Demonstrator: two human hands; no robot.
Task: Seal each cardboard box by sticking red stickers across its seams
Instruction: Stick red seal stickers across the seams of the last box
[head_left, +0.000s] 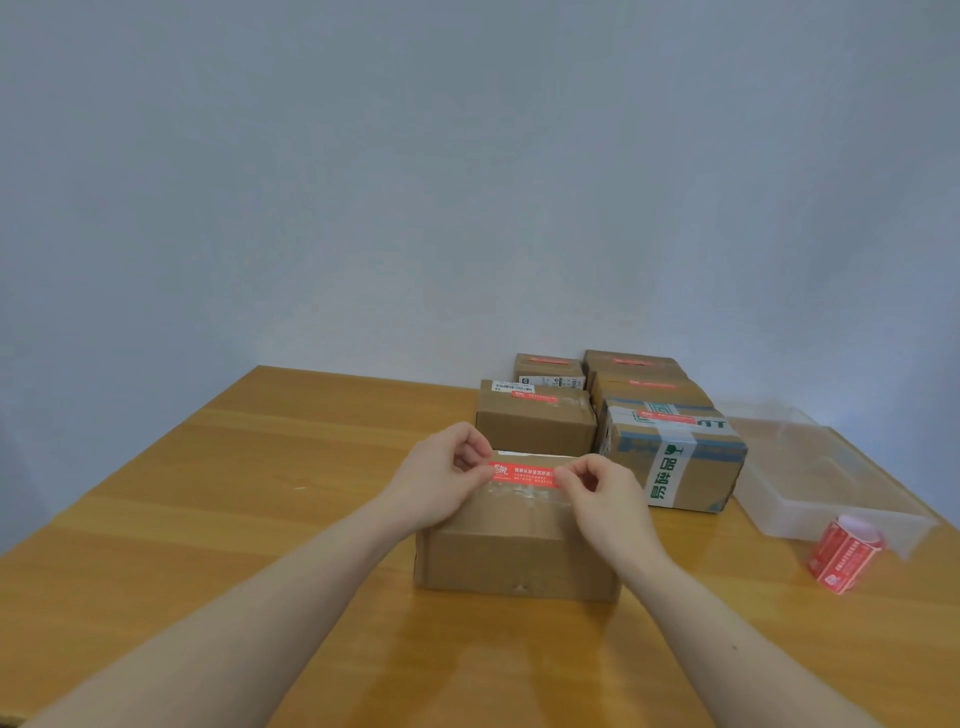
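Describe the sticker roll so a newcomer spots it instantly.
Start at the wooden table and go to its right edge. Just in front of the clear plastic tray lies the sticker roll, on its side. It is the only red cylinder; everything near it is boxy.

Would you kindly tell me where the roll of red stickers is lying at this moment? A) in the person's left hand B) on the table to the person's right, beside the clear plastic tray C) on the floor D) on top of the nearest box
B: the roll of red stickers lies on the table beside the clear plastic tray, away from both hands.
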